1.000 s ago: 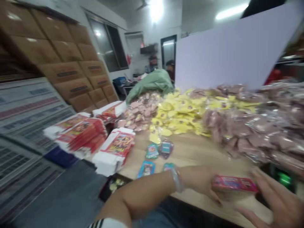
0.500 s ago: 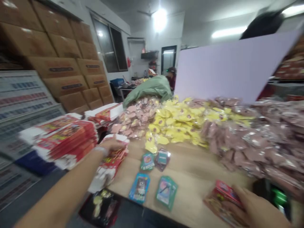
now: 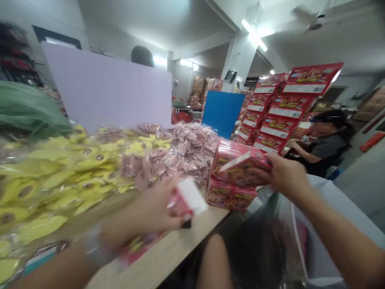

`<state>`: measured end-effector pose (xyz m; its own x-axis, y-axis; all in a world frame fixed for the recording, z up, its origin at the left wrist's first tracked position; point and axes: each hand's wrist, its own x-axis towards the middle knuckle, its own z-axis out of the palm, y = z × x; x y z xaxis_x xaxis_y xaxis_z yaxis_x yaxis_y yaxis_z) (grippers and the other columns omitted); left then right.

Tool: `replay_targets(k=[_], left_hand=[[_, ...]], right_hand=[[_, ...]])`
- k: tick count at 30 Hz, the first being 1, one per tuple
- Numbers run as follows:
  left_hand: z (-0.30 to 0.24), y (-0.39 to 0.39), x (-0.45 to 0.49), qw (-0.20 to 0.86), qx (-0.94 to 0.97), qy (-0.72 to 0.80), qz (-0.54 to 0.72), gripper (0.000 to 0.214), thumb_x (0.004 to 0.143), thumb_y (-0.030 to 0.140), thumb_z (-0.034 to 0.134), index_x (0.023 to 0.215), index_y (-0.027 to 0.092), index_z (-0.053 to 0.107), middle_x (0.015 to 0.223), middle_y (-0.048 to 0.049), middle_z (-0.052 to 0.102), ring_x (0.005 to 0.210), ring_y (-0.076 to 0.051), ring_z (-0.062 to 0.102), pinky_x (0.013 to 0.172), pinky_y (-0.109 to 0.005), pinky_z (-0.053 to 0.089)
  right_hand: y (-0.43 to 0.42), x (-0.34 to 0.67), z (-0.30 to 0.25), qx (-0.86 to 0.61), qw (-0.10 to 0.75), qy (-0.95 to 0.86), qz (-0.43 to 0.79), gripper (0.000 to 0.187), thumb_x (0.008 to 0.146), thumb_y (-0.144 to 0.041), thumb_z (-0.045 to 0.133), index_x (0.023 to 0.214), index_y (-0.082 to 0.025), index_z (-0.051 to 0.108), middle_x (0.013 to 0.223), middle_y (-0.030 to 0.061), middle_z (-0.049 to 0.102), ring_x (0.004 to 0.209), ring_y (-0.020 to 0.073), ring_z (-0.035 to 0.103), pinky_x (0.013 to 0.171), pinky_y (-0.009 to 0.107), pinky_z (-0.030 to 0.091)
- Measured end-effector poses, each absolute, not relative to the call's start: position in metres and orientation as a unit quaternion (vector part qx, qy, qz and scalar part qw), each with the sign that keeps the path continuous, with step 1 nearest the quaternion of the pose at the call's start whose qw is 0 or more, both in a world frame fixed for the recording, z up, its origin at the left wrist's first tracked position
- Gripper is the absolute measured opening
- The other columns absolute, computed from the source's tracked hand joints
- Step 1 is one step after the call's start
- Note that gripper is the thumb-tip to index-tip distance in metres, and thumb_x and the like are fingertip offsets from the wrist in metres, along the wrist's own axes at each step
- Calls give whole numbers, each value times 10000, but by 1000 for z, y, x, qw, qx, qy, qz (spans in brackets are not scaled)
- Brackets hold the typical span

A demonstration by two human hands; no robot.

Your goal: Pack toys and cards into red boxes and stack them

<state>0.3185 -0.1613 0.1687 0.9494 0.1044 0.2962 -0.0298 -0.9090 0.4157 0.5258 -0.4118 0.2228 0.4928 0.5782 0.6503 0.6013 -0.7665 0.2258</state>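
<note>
In the head view, the left hand [image 3: 158, 206] was closed around a small red-and-white carton [image 3: 192, 196], out over the near edge of the table [image 3: 177, 249]; both were blurred, so its print could not be read. A pale wristband [image 3: 98, 243] circled that arm. Below the same forearm lay a red-and-yellow item [image 3: 140, 247], too smeared to make out, and at the near left a teal-and-white card [image 3: 42, 257] showed partly behind the arm. To the right, the right hand [image 3: 287, 176] gripped a printed red box [image 3: 243, 167], tilted, its pale edge slanting upward to the right. The box was in front of a low stack of red boxes [image 3: 218, 194] at the right end of the table; whether it touched them could not be told. A heap of yellow packets [image 3: 90, 160] in clear wrap spread across the left, with pink packets [image 3: 183, 156] piled beside them toward the middle. Farther off stood a lilac panel [image 3: 117, 92], with a green sack [image 3: 27, 108] at its left and a blue panel [image 3: 222, 112] to its right. Beyond the right hand rose a tall stack of red cartons [image 3: 281, 110], and a seated person [image 3: 323, 148] was at the far right. A pale liner [image 3: 327, 216] hung open at the near right, beneath the right forearm.
</note>
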Motion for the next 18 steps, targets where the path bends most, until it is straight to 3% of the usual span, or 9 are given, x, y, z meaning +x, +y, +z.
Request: replay_targets(k=[3,5,10,12,14,16,18], left_hand=[[198,-213,429,114,982,-108,100,1056,563,456,616,1407,159,55,1466,-148,129,1104,-343,486,840,-362,456],[210,-230,487,87,989,-113,42,1135,506,513,619,1405,145,32,1475,-166,46,1098,-361,490,828,-380,456],[209,-226,525,80,990,-114,-11,1166,475,539,613,1398,79,67,1472,-178,65,1159,-349,441,903,-355,414],[206,-223,516,78,990,-121,-14,1176,480,525,617,1402,84,35,1475,-167,54,1169,-348,427,907,-348,409],[206,-224,509,75,991,-114,-13,1165,488,493,627,1407,106,24,1479,-157,31,1143,-356,449,880,-356,423],[206,-228,507,80,992,-101,-3,1147,492,451,645,1409,125,39,1480,-147,27,1115,-359,472,871,-360,426],[206,-231,510,93,991,-95,9,1133,493,420,663,1409,127,64,1481,-138,41,1120,-364,466,900,-365,408]], right_hand=[[-462,574,253,-843,-84,-328,-419,586,768,-705,242,723,-194,523,572,88,576,478,208,511,447,261,160],[-473,596,253,-842,-85,-323,-424,600,761,-717,252,758,-186,532,586,95,581,489,211,516,446,266,186],[-488,646,198,-839,114,-314,-430,610,729,-727,348,850,-161,544,676,87,611,596,218,571,526,281,376],[-493,659,177,-846,156,-331,-387,564,729,-699,402,845,-165,542,680,66,611,596,203,576,548,279,406],[-490,667,169,-860,119,-383,-315,491,749,-645,445,838,-173,544,691,53,610,610,193,578,566,274,417],[-476,671,172,-858,30,-443,-260,428,787,-577,452,866,-170,559,739,69,619,679,207,584,609,287,423],[-454,678,180,-836,-55,-481,-260,420,800,-519,475,1004,-163,562,922,121,623,844,250,576,708,332,424]])
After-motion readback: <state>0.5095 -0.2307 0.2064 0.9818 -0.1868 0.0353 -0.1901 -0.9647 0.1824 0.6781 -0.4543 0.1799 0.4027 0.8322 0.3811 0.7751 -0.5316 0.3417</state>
